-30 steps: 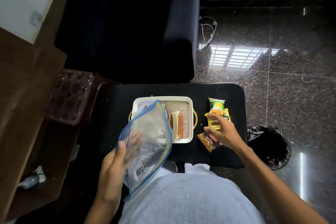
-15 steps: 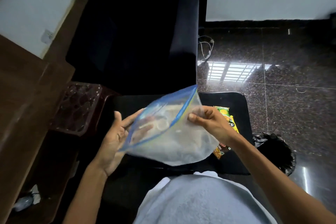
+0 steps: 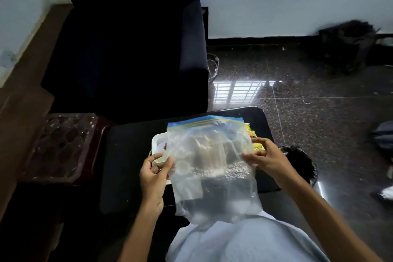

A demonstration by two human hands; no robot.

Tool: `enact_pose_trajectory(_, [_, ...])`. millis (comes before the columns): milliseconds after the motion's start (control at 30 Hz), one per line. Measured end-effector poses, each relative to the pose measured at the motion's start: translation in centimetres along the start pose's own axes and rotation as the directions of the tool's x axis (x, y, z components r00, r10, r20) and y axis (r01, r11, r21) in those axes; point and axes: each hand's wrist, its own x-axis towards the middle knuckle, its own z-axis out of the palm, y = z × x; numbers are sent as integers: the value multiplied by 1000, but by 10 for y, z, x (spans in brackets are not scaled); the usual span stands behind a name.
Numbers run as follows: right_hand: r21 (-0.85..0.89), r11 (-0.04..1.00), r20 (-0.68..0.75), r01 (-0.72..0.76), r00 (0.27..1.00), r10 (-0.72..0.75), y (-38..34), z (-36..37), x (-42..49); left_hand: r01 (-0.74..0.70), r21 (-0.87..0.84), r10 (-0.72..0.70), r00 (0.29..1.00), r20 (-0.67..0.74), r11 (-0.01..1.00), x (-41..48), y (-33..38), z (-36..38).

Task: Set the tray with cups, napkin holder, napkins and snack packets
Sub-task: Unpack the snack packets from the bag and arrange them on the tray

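Note:
A clear zip bag [image 3: 212, 166] with a blue seal strip hangs flat in front of me, seal edge away from me. My left hand [image 3: 154, 173] pinches its left edge and my right hand [image 3: 265, 159] pinches its right edge. Behind the bag lies the white tray [image 3: 156, 140] on the black stool top [image 3: 127, 155]; only the tray's left rim shows, and its contents appear blurred through the plastic. A yellow snack packet [image 3: 258, 145] peeks out past my right fingers.
A dark armchair [image 3: 127, 49] stands beyond the stool. A clear egg-style tray [image 3: 61, 144] sits on a brown side table at left. A bin with a black liner [image 3: 302, 161] stands right of the stool on glossy dark floor.
The bag went from my left hand alone to both hands and now hangs spread upright over the tray. My right hand left the snack packets. The view tilted upward.

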Motion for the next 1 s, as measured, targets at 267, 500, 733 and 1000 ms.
enact_pose_trajectory(267, [-626,705,277,332,940,-197,8,-18,-48,-633,659,-38,709,704,405,-7,-1,8])
enact_pose_trajectory(500, [-772,366,459,519,854,-244,15,-31,-28,-602,410,156,671,725,686,-41,-15,83])
enact_pose_trajectory(733, [-320,694,514,645,734,-445,-5,-86,-5,-466,324,327,856,400,823,-84,-23,207])
enact_pose_trajectory(1000, [-104,848,92,520,854,-513,-7,-187,20,-324,176,263,917,301,930,-107,-39,321])
